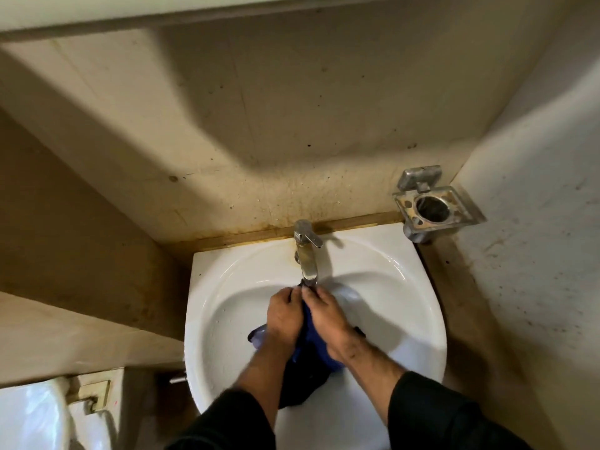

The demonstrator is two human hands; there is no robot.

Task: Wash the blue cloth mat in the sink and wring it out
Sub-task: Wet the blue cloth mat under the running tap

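Both hands (305,315) round blue mat (308,349) (lengthwise under tap (306,254)).

Both arms reach forward, in dark sleeves pushed up over the forearms. The left hand (285,315) and the right hand (328,316) are close side by side, almost touching, backs up. The fingers of both are curled down and grip the blue cloth mat (311,347) between them.

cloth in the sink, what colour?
Blue, darker where it hangs wet; the cloth shows in the head view.
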